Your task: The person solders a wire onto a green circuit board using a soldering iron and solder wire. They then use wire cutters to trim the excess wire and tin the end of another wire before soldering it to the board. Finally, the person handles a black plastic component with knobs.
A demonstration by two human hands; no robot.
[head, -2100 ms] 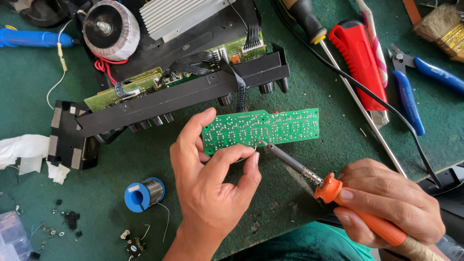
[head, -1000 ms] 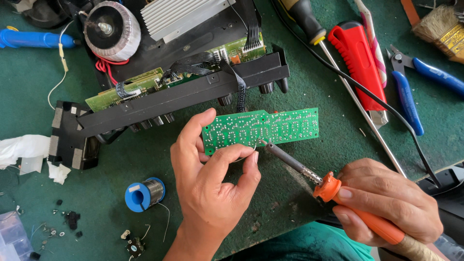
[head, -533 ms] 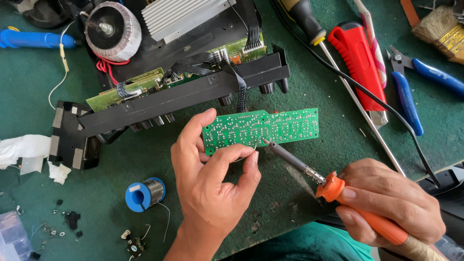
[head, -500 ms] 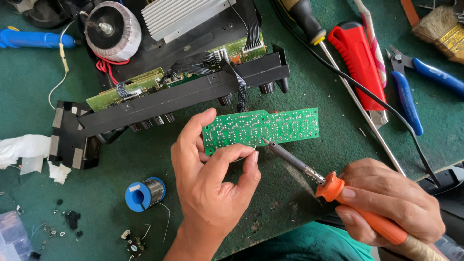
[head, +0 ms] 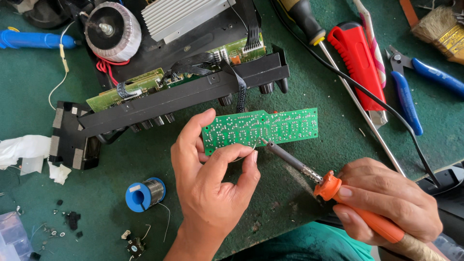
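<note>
Green bench mat [head: 314,159] below: my left hand [head: 210,179] pinches the circuit board [head: 261,129], long axis three-to-nine; my right hand [head: 386,205] grips the soldering iron [head: 333,188], tip pointing ten o'clock onto it.

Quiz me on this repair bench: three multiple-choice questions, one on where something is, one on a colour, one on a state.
1. Where does the solder spool lie?
A. left of the left hand
B. on the heat sink
C. under the pliers

2. What colour is the soldering iron grip?
A. blue
B. orange
C. black

3. How is the circuit board held?
A. lying free on the mat
B. clamped in a vice
C. pinched in the left hand

Answers: 1 A, it lies on the mat left of the wrist; 2 B, orange shows in the right hand; 3 C, thumb and fingers grip its left end.
</note>
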